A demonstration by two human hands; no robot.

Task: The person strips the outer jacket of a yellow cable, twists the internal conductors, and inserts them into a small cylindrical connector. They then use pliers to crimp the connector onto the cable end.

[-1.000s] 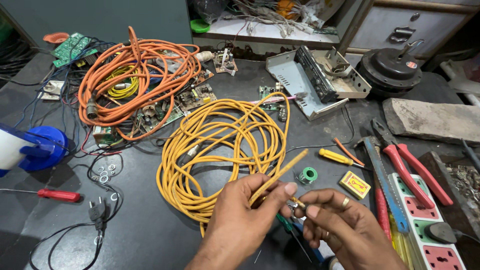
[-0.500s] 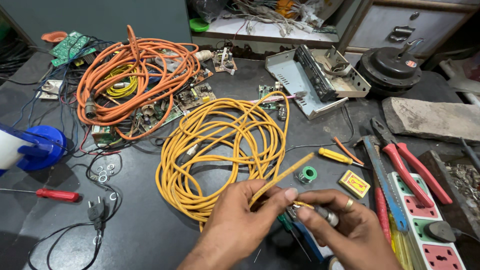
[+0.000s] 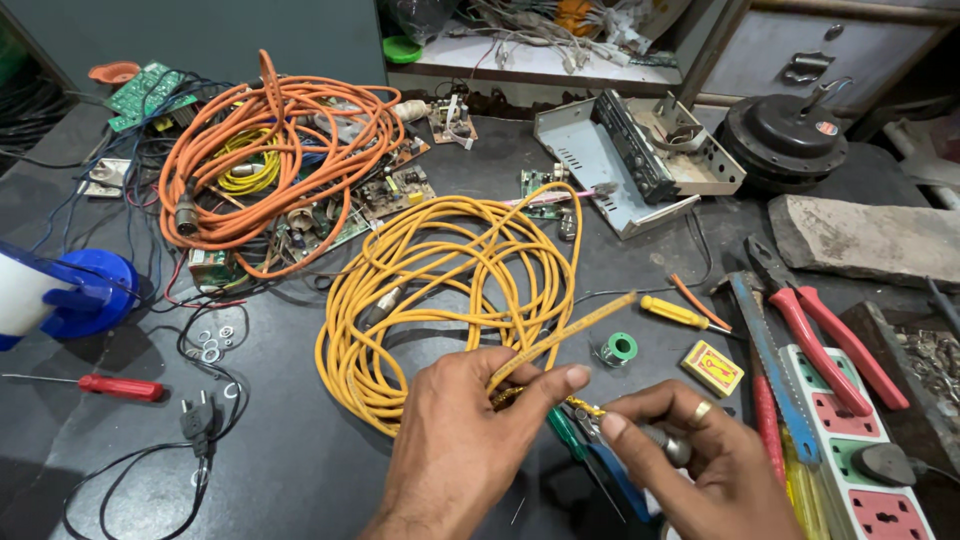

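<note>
My left hand [image 3: 470,440] pinches the end of a yellow cable [image 3: 570,335] between thumb and fingers near the table's front edge. That cable leads back into a loose yellow coil [image 3: 440,280] lying on the dark table [image 3: 300,470]. My right hand [image 3: 690,460], with a ring on one finger, grips a small silver metal connector [image 3: 668,445] right beside the cable's end. Bare strands show between the two hands. A blue-handled tool [image 3: 610,470] lies under both hands.
An orange cable coil [image 3: 270,150] lies on circuit boards at the back left. Red-handled pliers [image 3: 830,335], a power strip [image 3: 860,450], a small yellow screwdriver [image 3: 675,313], a solder spool [image 3: 617,349] and a matchbox [image 3: 712,367] crowd the right. A red screwdriver [image 3: 110,385] and black plug [image 3: 200,415] lie left.
My right hand has closed in on the cable's end and my left thumb has slid forward along it. The cable's free end has dropped slightly. The rest of the table is unchanged.
</note>
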